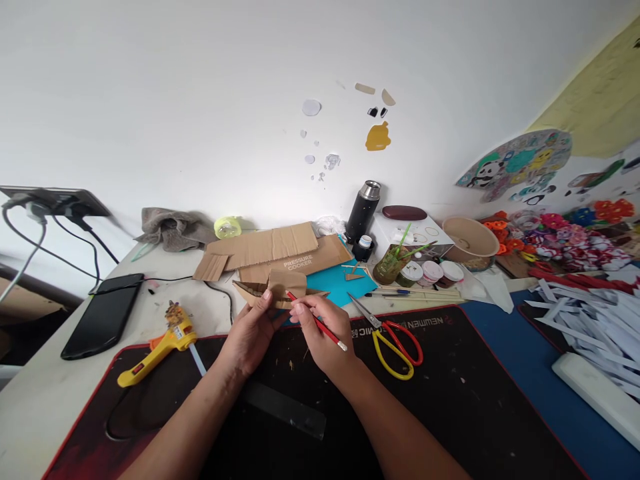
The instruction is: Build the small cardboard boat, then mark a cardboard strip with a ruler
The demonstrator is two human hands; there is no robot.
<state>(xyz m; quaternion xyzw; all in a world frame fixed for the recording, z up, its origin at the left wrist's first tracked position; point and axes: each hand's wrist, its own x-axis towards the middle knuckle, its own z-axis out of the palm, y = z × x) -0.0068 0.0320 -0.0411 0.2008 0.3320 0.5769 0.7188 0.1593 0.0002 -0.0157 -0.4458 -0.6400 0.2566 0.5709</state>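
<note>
At the frame's centre, the left hand [250, 340] pinches a small cardboard piece [289, 283] while the right hand [323, 350] closes around a red pencil [330, 335], tip at its surface. This looks like marking; the next stroke calls for a steady left grip.

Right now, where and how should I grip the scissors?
Probably take the scissors by both handles, from the near right, clear of the right hand: the loops lie splayed toward the person, while the blades point away.
</note>
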